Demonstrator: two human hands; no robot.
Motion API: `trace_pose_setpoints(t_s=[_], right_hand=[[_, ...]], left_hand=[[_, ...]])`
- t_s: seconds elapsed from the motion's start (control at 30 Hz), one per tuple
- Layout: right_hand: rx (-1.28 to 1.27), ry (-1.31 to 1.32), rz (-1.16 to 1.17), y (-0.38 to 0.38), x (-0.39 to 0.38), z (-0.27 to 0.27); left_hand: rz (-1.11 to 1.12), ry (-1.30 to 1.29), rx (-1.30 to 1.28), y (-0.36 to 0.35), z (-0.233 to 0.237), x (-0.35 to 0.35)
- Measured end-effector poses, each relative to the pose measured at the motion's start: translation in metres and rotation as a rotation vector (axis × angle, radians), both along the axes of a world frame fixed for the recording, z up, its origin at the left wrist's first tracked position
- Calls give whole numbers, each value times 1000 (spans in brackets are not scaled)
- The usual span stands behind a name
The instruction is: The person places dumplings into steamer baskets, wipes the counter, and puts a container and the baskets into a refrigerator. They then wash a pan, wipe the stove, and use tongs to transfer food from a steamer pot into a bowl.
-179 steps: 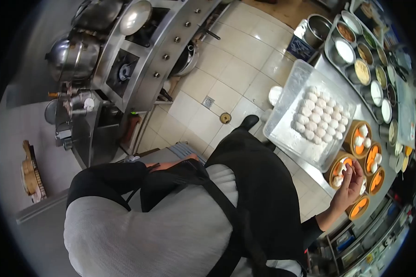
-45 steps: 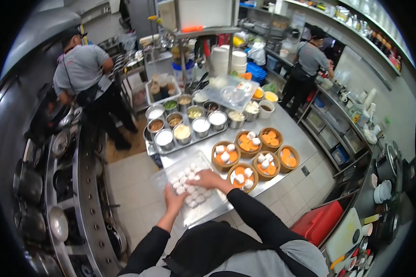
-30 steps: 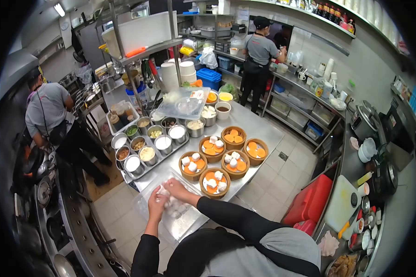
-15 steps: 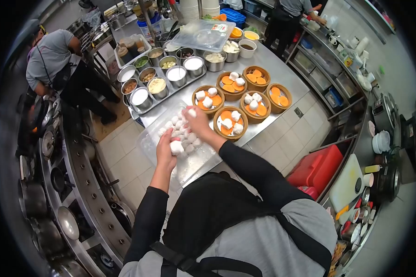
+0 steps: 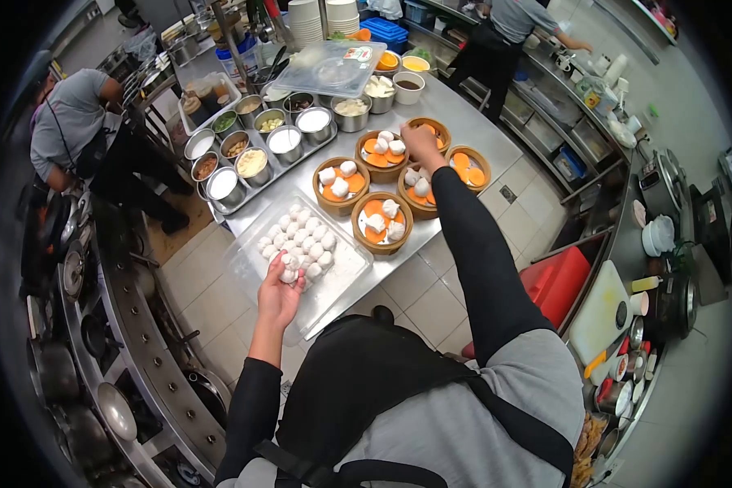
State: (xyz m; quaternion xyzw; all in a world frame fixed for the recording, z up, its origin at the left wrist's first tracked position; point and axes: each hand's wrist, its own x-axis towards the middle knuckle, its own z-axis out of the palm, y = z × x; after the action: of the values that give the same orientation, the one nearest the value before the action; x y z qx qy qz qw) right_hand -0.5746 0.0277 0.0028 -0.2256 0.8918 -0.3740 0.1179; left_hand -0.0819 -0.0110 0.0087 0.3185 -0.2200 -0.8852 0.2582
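Observation:
My left hand (image 5: 280, 291) is closed around a white dumpling (image 5: 288, 276) at the near edge of a clear plastic tray (image 5: 333, 286). Rows of pale round dumplings (image 5: 302, 236) lie in that tray. Farther off, my right hand (image 5: 420, 145) reaches down over the back bamboo steamer basket (image 5: 447, 140), fingers drawn together; anything in them is hidden. Beside it, another steamer basket (image 5: 368, 169) holds white dumplings on orange round slices. More dumplings sit in the left basket (image 5: 320, 198), the front basket (image 5: 364, 237) and one partly under my right forearm. Only orange slices show in the right basket (image 5: 481, 180).
A metal tray (image 5: 262, 189) of steel tubs with fillings and white contents stands at the back left. Behind it lies a clear lid (image 5: 327, 67). One co-worker (image 5: 81, 114) bends at the left; another (image 5: 512, 32) stands by the right shelves. Stoves line the left side.
My right hand has moved from the dumpling tray, where it held a dumpling, to the back steamer basket. My left hand still holds a dumpling. The view has shifted slightly.

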Motion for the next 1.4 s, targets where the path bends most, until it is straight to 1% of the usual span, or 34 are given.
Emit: trace_pose_setpoints(t_s=[0.03, 0.07, 0.13, 0.2, 0.23, 0.3, 0.33, 0.37, 0.4, 0.43, 0.5, 0.53, 0.57, 0.63, 0.67, 0.7, 0.73, 0.77, 0.8, 0.83, 0.87, 0.9, 0.97, 1.0, 1.07, 1.1, 1.13, 1.17, 1.2, 1.23, 1.27, 1.3, 1.37, 1.4], right_hand=[[2, -2, 4, 12, -20, -9], [-209, 10, 115, 25, -38, -18], [-423, 16, 239, 18, -50, -13], [-137, -251, -256, 10, -49, 4], [33, 4, 11, 7, -44, -5], [-118, -81, 204, 8, 37, 11], [-226, -177, 370, 11, 93, 15], [-299, -228, 603, 15, 159, 8], [-328, -165, 840, 16, 221, -5], [-360, -14, 972, 12, 274, -22], [-355, -197, 726, 25, 335, 14], [-417, -194, 556, 18, 349, 0], [-369, -201, 512, 16, 350, 12], [-573, -147, 495, 5, 353, 3], [-595, -297, 488, 5, 350, 8], [-599, -294, 491, 1, 350, 1], [-660, -119, 552, -1, 346, -16], [-673, -500, 579, 7, 344, -16], [-686, -922, 508, 14, 342, -14], [-653, -1264, 363, 21, 339, -13], [-760, -1490, 255, 31, 343, 15], [-862, -1575, 333, 33, 339, 8], [-942, -1638, 103, 39, 335, 30], [-944, -1630, 106, 38, 326, 25], [-809, -1368, 168, 33, 291, 13], [-931, -1411, 221, 35, 262, 22], [-936, -1240, 133, 33, 231, 32], [-886, -1085, 362, 33, 177, 28], [-842, -968, 128, 35, 148, 47], [-932, -914, 57, 30, 100, 24], [-905, -846, 71, 25, 46, 2], [-840, -857, -48, 31, 20, 7], [-869, -917, -10, 16, -74, -45], [-699, -818, -104, 24, -48, -7]], left_hand=[[4, -2, 2, 2, 1, 0], [-12, -65, -50, 4, 3, 0], [-14, -131, -102, 5, 1, -1], [33, -84, -85, 4, -8, -6], [32, -88, -82, 5, -9, -7], [85, -109, -156, 5, -11, -14], [83, -108, -153, 5, -12, -18], [31, -215, -283, 6, -12, -22], [-25, -327, -412, 8, -13, -25], [-32, -340, -410, 9, -21, -30], [131, -436, -883, 14, -42, -37], [196, -472, -955, 13, -40, -39], [267, -509, -1028, 10, -37, -45], [231, -465, -842, 12, -26, -42], [246, -483, -843, 12, -18, -33], [204, -420, -637, 12, -9, -33], [220, -427, -622, 18, 2, -39], [236, -434, -606, 23, 13, -46], [307, -399, -927, 18, 2, -50], [119, -295, -796, 23, 29, -47], [-106, -475, -1287, 17, 38, -44], [-196, -608, -1794, 11, 48, -41], [-328, -644, -1854, 23, 61, -51], [-322, -636, -1857, 27, 59, -54], [-156, -399, -1584, 32, 51, -59], [-153, -400, -1582, 33, 50, -55], [-164, -330, -1404, 32, 49, -47], [-170, -263, -1226, 29, 48, -38], [-159, -318, -1143, 19, 31, -26], [-82, -366, -1058, 11, 13, -14], [-13, -487, -1002, 6, 4, -6], [68, -624, -934, -1, -4, 6], [190, -677, -752, -20, -40, 26], [226, -774, -754, -21, -42, 28]])
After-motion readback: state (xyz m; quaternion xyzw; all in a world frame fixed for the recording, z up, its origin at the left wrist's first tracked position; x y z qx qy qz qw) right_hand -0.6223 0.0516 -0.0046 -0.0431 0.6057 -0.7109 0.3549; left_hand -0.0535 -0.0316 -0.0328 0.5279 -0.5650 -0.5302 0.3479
